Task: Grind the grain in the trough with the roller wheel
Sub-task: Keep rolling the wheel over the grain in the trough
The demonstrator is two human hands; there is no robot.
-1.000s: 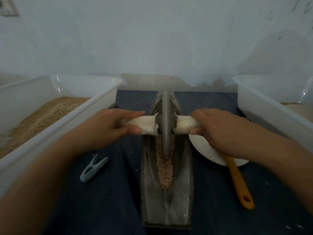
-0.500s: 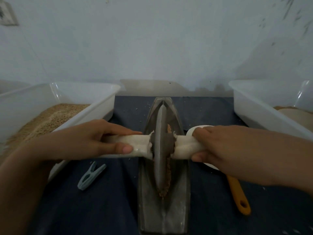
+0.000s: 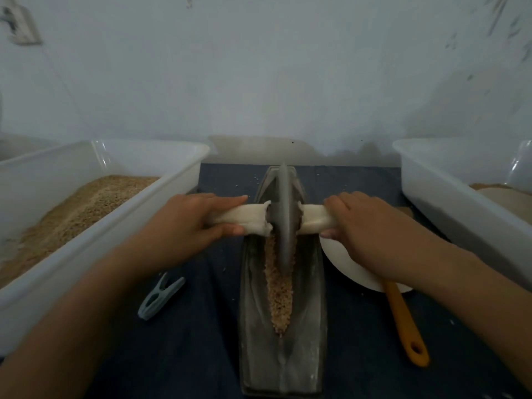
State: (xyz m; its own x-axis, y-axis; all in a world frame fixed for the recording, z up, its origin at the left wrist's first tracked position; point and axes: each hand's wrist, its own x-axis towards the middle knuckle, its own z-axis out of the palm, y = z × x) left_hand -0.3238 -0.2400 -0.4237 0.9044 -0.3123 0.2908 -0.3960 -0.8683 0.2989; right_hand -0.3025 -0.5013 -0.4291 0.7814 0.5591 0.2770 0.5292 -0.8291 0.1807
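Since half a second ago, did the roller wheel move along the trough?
Yes. The roller wheel has rolled toward the far end of the trough, leaving more grain uncovered at the near end.

A pale green clothes peg point(image 3: 160, 296) is lying on the dark blue cloth point(image 3: 201, 355), under the left forearm. A white tub point(image 3: 95, 249) of tan grain is sitting left of the left hand. Another white tub point(image 3: 460, 203) is standing right of the right hand, while a white plate point(image 3: 345, 260) and orange handle point(image 3: 404, 323) are poking out beneath the right wrist.
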